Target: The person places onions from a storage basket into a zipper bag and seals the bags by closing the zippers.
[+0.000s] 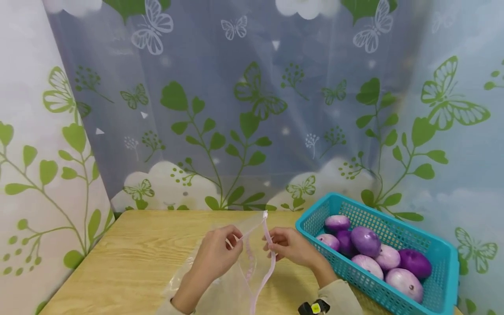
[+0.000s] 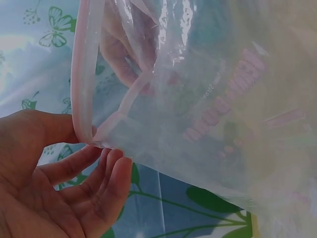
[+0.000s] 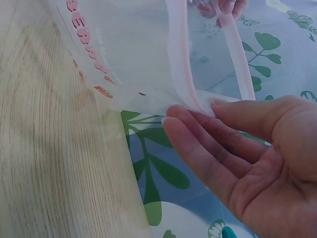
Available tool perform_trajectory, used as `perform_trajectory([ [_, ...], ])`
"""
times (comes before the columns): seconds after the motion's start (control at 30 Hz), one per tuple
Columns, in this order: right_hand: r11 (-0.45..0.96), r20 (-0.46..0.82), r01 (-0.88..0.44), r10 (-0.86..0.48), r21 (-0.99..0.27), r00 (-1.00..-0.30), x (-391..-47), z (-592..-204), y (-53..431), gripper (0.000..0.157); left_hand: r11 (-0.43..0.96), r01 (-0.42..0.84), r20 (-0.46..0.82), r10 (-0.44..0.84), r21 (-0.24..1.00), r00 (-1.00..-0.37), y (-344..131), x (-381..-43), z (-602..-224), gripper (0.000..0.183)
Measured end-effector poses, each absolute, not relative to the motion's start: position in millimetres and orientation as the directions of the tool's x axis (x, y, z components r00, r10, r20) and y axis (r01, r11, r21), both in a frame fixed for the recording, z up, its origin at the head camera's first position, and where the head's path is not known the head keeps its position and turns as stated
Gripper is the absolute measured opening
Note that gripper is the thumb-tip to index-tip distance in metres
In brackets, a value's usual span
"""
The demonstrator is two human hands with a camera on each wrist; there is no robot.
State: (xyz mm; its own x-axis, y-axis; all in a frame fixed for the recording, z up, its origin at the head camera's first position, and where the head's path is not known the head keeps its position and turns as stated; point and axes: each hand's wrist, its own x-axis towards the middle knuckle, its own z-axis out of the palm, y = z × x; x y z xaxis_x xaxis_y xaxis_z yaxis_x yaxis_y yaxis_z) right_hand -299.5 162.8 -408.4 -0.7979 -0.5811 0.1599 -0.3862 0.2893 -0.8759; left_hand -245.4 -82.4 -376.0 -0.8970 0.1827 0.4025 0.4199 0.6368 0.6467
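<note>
Between my two hands is a clear plastic zip bag with a pale pink zip strip along its mouth. My left hand pinches one side of that mouth between thumb and fingers. On the opposite side, my right hand pinches the pink edge, and the mouth stands spread apart. A small white slider sits at the far end of the zip. Pink lettering is printed on the bag's side. Nothing shows inside the see-through bag, which hangs over the wooden table.
To the right stands a turquoise perforated basket close to my right forearm. Several round fruits, purple to pale lilac, lie in it. A curtain with leaves and butterflies hangs behind the table. A black wristband is by my right sleeve.
</note>
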Motion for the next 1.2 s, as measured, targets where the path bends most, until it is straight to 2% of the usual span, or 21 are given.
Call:
perform_trajectory([
  [0.43,0.277,0.160,-0.383,-0.587,-0.881,-0.793,-298,-416,161,0.022,0.655,0.418,0.410,0.177,0.629,-0.895,-81,-245,-382,0.004],
  [0.67,0.280,0.172,-0.390,-0.575,-0.877,-0.800,-298,-412,159,0.021,0.635,0.432,0.407,0.197,0.640,-0.892,-80,-247,-382,0.012],
  [0.93,0.303,0.191,-0.405,-0.545,-0.863,-0.816,-298,-411,159,0.020,0.607,0.438,0.381,0.229,0.663,-0.896,-80,-252,-385,0.004],
  [1.2,0.310,0.207,-0.407,-0.517,-0.859,-0.830,-298,-412,157,0.019,0.609,0.422,0.382,0.203,0.672,-0.901,-84,-254,-388,0.015],
])
